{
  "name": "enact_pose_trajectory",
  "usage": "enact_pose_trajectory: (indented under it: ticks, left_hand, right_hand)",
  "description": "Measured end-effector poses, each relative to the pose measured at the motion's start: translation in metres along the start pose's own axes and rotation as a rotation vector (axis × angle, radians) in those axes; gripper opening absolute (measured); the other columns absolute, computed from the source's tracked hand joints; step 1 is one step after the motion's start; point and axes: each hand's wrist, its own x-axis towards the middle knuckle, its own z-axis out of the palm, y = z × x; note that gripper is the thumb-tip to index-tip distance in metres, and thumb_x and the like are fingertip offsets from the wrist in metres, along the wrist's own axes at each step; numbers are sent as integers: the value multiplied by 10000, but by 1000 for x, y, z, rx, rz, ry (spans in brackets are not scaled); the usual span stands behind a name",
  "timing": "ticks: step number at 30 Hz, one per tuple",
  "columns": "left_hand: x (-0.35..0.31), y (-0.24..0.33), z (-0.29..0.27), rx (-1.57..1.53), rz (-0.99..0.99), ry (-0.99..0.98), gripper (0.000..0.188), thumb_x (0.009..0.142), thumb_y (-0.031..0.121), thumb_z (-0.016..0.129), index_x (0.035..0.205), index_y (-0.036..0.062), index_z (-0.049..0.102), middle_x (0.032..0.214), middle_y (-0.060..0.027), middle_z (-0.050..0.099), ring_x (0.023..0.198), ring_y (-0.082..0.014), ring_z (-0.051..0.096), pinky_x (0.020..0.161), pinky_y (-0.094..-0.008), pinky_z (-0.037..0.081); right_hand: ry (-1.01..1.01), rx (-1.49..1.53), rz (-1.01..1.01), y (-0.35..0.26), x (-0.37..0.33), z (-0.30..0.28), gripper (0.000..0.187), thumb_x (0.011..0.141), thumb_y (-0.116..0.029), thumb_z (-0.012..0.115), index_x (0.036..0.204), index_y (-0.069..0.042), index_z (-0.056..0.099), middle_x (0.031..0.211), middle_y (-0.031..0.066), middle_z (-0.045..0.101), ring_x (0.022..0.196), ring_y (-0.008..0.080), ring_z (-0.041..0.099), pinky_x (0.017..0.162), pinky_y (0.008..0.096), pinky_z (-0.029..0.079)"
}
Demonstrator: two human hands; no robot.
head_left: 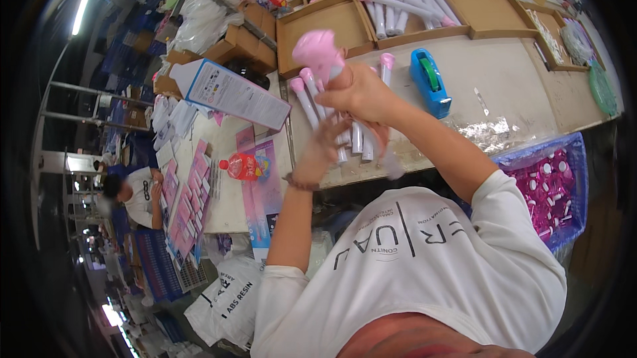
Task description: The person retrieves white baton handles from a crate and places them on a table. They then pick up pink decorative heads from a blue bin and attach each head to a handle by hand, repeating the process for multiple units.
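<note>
My right hand (361, 96) is closed around a pink-headed wand (317, 51), its rounded pink head sticking out past my fingers to the upper left. Just below it, my left hand (324, 145) is smeared by motion, so its fingers cannot be made out. A blurred pale shape (393, 165) hangs below both hands; whether it belongs to the wand is unclear. On the table beneath lie several white tubes with pink ends (304, 100), partly hidden by my hands.
A blue tape dispenser (430, 84) stands right of my hands. Beyond are cardboard trays (325, 25), one holding more white-and-pink tubes (411, 3). To the left are a printed box (232, 92) and a red-labelled bottle (240, 166). A blue crate (577, 179) of pink parts stands at right; a person (139, 195) works far left.
</note>
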Motion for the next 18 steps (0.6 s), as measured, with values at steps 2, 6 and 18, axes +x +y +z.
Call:
enact_pose_trajectory:
  ticks: [2, 6, 18]
  left_hand:
    - [21, 10, -16, 102, 2, 219, 646, 825, 264, 693, 1364, 55, 406, 1365, -88, 452, 1236, -202, 466, 971, -368, 428]
    - [48, 21, 1, 130, 122, 332, 619, 859, 360, 666, 1319, 13, 438, 1300, -95, 515, 1168, -211, 510, 991, -319, 409]
    - [21, 98, -20, -337, 667, -238, 376, 841, 424, 645, 1132, 189, 612, 1242, 46, 603, 1337, -366, 366, 1105, -653, 134]
  right_hand:
    - [-3, -110, -11, 11, -1, 6, 258, 761, -168, 673, 899, 31, 585, 776, 133, 641, 686, 259, 634, 637, 348, 493]
    - [55, -659, -120, 20, 1, 17, 311, 740, -172, 671, 949, 37, 576, 809, 238, 626, 720, 378, 619, 656, 426, 493]
    - [-824, 314, 682, 29, -82, -33, 153, 683, -99, 632, 757, -32, 517, 521, 41, 446, 428, 125, 447, 361, 276, 327]
